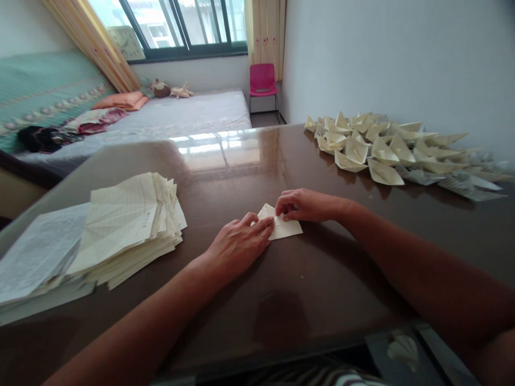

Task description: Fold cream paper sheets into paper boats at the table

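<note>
A small cream piece of folded paper (284, 228) lies flat on the dark brown table (306, 289) in front of me. My left hand (237, 246) rests on its left edge, fingers stretched out and pressing down. My right hand (303, 205) is at its top corner, fingers curled and pinching a fold of the paper.
A thick stack of cream paper sheets (120, 230) lies at the left, with printed pages (36, 252) beside it. A heap of folded paper boats (382, 147) fills the far right by the wall. Beyond the table are a bed (169, 118) and a pink chair (263, 80).
</note>
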Demonstrator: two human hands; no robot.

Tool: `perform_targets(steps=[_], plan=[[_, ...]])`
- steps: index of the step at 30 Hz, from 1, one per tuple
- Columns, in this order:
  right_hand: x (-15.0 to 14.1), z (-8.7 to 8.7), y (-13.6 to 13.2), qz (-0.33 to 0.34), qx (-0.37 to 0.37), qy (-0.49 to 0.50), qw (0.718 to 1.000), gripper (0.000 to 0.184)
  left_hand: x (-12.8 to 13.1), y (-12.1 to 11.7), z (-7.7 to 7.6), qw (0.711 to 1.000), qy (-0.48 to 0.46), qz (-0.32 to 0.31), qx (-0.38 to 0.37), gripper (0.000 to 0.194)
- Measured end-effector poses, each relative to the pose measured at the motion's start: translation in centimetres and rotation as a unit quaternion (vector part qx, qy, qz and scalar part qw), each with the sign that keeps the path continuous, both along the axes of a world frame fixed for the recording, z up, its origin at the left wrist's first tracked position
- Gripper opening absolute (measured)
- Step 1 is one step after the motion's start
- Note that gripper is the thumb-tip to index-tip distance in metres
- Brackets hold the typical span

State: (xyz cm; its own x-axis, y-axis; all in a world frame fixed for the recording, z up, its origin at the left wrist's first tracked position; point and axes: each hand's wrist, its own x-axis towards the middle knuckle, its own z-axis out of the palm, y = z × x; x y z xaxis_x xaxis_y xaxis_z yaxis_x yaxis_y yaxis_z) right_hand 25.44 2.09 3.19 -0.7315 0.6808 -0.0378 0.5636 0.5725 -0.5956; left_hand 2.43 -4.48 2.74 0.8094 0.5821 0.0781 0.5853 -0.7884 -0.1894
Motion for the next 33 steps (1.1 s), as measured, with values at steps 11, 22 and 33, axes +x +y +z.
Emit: perform_targets(steps=[11, 22, 33], plan=[[1.4, 1.8, 0.1, 0.025, -0.016, -0.063, 0.998, 0.016, -0.1, 0.3, 0.1, 1.0, -0.001, 0.004, 0.0, 0.029], [-1.5, 2.1, -4.4, 0.092, 0.22, -0.198, 0.951, 0.039, -0.2, 0.4, 0.2, 1.0, -0.022, 0.01, -0.012, 0.037], [-3.5, 2.1, -6.3, 0.033, 0.266, -0.269, 0.925, 0.024, 0.1, 0.2, 0.3, 1.0, -0.025, 0.008, -0.011, 0.03]])
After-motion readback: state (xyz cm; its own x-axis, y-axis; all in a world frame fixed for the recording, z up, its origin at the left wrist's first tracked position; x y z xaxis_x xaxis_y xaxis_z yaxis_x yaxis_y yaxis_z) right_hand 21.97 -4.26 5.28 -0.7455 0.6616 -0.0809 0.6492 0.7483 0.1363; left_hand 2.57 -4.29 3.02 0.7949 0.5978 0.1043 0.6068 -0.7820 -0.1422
